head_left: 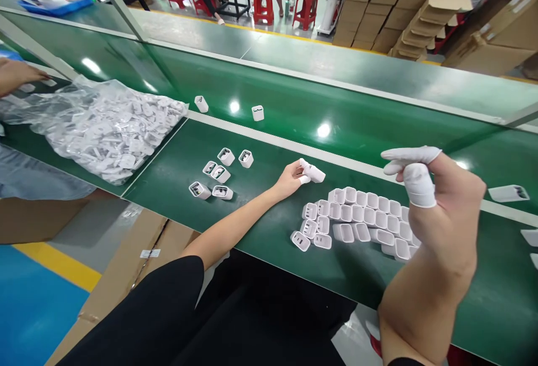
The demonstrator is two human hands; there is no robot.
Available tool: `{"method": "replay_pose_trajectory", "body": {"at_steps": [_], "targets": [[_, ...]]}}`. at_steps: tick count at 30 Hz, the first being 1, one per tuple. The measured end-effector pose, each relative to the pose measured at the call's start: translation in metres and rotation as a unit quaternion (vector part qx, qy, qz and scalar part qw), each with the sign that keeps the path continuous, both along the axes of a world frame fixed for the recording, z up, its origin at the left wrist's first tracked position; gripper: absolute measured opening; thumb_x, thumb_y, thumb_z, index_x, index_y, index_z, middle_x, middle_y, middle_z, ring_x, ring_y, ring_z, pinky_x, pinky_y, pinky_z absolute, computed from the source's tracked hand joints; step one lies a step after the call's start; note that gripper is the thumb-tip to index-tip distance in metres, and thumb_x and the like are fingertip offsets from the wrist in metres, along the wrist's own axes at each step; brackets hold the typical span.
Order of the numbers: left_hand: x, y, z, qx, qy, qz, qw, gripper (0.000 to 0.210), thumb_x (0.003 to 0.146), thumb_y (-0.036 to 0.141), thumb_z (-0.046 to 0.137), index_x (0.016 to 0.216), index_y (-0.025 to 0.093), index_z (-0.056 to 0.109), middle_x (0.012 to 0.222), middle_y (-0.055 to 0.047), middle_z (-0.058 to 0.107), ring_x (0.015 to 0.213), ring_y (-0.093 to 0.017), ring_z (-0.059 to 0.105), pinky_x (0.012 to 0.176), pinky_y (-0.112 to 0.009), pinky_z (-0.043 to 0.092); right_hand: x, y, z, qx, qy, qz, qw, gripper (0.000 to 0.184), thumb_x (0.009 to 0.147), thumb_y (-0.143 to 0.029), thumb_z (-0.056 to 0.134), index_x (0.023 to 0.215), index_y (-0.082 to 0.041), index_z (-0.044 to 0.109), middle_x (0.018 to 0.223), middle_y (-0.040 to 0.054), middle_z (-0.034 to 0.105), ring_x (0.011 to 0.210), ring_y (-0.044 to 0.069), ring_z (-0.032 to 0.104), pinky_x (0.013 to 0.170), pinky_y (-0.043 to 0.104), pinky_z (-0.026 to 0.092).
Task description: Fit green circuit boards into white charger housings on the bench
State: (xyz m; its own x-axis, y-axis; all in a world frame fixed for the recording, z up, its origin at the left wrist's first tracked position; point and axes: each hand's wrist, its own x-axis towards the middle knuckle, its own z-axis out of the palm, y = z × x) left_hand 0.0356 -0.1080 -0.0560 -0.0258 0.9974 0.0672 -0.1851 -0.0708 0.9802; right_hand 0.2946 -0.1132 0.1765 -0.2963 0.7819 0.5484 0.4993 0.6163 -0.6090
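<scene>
My left hand point(290, 180), with white finger cots on its fingertips, is closed around a white charger housing point(316, 174) above the green bench. My right hand point(445, 209) is raised over the right side, nearer the camera. White cots cover its thumb and fingers; the fingers stretch out to the left, and no object shows in them. Below and between the hands, many white charger housings point(369, 216) stand packed in rows. A few at the near left of this group show port slots point(301, 240). Left of my left hand stand several open housings point(226, 157) with parts visible inside.
A clear plastic bag point(113, 130) full of small white pieces lies on the left. Another person's hand point(21, 76) reaches in beyond it. Two housings point(258, 112) stand behind the white line; more lie at the right edge point(508, 193). Cardboard boxes point(374, 7) are stacked behind.
</scene>
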Motion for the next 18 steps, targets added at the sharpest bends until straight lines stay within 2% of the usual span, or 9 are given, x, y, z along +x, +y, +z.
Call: {"method": "replay_pose_trajectory", "body": {"at_steps": [3, 5, 11, 15, 18], "targets": [[0.003, -0.002, 0.003, -0.014, 0.001, 0.007, 1.000, 0.046, 0.079, 0.047, 0.095, 0.100, 0.021, 0.063, 0.105, -0.005, 0.077, 0.106, -0.024, 0.078, 0.106, -0.046, 0.063, -0.002, 0.000, 0.001, -0.021, 0.013, 0.005, 1.000, 0.037, 0.111, -0.061, 0.064, 0.114, -0.030, 0.085, 0.092, 0.0037, 0.080, 0.091, 0.027, 0.073, 0.084, 0.045, 0.054], [0.004, -0.004, 0.006, -0.020, 0.004, 0.012, 1.000, 0.051, 0.078, 0.053, 0.097, 0.097, 0.021, 0.063, 0.099, -0.004, 0.076, 0.099, -0.022, 0.077, 0.101, -0.042, 0.063, -0.004, 0.000, 0.002, -0.009, 0.004, 0.010, 1.000, 0.037, 0.111, -0.061, 0.064, 0.112, -0.030, 0.084, 0.090, 0.0032, 0.080, 0.090, 0.027, 0.074, 0.087, 0.047, 0.053], [0.005, -0.006, 0.016, -0.021, 0.024, 0.025, 0.999, 0.055, 0.082, 0.066, 0.093, 0.093, 0.021, 0.064, 0.089, -0.001, 0.072, 0.089, -0.020, 0.073, 0.092, -0.038, 0.063, -0.014, -0.001, 0.005, -0.005, -0.021, 0.031, 0.999, 0.033, 0.113, -0.056, 0.063, 0.112, -0.028, 0.081, 0.089, -0.0003, 0.078, 0.084, 0.021, 0.071, 0.091, 0.044, 0.052], [0.006, -0.009, 0.018, -0.013, 0.062, 0.019, 0.998, 0.050, 0.084, 0.063, 0.093, 0.092, 0.022, 0.065, 0.090, -0.001, 0.073, 0.090, -0.021, 0.075, 0.091, -0.038, 0.063, -0.020, -0.003, 0.006, -0.019, -0.043, 0.028, 0.999, 0.030, 0.112, -0.054, 0.065, 0.108, -0.028, 0.080, 0.090, -0.0005, 0.079, 0.083, 0.020, 0.068, 0.092, 0.043, 0.052], [0.008, -0.012, 0.020, 0.001, 0.102, 0.015, 0.995, 0.043, 0.083, 0.053, 0.096, 0.088, 0.022, 0.066, 0.091, 0.000, 0.070, 0.090, -0.020, 0.073, 0.090, -0.037, 0.062, -0.008, 0.012, 0.000, -0.041, -0.047, -0.004, 0.998, 0.030, 0.109, -0.055, 0.069, 0.106, -0.028, 0.080, 0.089, -0.0004, 0.078, 0.082, 0.020, 0.067, 0.091, 0.042, 0.052]]}}
